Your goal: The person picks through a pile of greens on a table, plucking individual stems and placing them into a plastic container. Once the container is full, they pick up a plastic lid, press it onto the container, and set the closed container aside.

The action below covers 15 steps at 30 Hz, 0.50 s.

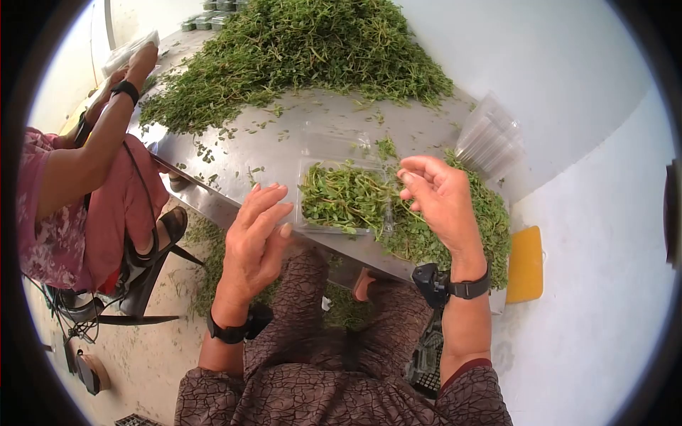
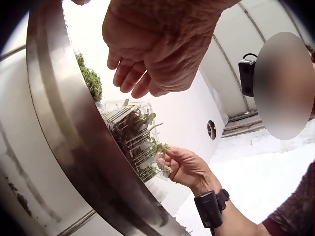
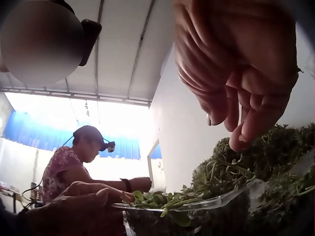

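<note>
A clear plastic clamshell box (image 1: 300, 213) filled with green herb sprigs (image 1: 341, 195) lies at the near edge of the steel table (image 1: 241, 153), its lid open behind it. My left hand (image 1: 273, 206) hovers just left of the box with fingers relaxed and holds nothing. My right hand (image 1: 412, 181) hangs over the box's right edge, fingers loosely curled above loose herbs, with nothing seen in them. The left wrist view shows the box (image 2: 130, 132) from below the table edge, with the right hand (image 2: 170, 160) at its side. In the right wrist view the fingers (image 3: 236, 140) dangle above the box rim (image 3: 216, 200).
A big heap of cut herbs (image 1: 312, 50) covers the far table, and more herbs (image 1: 483, 220) lie right of the box. A stack of empty clear boxes (image 1: 490, 142) stands at the right. Another person (image 1: 78, 184) in pink sits at the left. A yellow object (image 1: 526, 263) hangs beside the table.
</note>
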Motion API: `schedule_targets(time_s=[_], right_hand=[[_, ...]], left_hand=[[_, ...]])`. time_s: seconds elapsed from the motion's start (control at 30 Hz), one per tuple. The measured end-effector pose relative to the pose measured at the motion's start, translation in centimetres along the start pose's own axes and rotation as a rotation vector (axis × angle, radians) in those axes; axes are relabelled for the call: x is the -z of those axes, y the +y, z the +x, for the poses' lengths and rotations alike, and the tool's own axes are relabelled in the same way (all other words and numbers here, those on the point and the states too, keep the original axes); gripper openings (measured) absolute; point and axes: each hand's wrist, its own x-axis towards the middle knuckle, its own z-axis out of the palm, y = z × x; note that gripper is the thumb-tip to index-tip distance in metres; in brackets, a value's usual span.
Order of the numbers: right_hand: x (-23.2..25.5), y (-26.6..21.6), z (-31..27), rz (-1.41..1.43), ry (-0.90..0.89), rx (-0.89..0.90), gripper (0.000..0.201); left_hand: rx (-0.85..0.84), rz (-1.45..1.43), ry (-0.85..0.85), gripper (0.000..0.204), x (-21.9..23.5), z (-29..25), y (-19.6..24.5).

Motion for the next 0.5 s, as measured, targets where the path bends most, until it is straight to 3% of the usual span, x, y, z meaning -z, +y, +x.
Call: schedule_targets(time_s=[0.2, 0.27, 0.4, 0.5], right_hand=[[0.2, 1.7, -2.3, -0.232, 0.147, -0.006, 0.024], [-0.5, 2.7, -3.5, -0.224, 0.179, -0.006, 0.024], [-1.8, 3.5, -5.6, -0.162, 0.236, -0.013, 0.027], [-2.7, 4.3, -6.6, -0.106, 0.262, -0.007, 0.028]], left_hand=[[0.106, -0.020, 0.024, 0.025, -0.2, 0.0, -0.1], [0.202, -0.106, 0.031, 0.028, -0.5, 0.0, -0.2], [0.193, -0.175, 0.061, 0.027, -1.5, 0.0, -0.4], [0.285, -0.253, 0.028, 0.028, -1.7, -0.2, 0.0]])
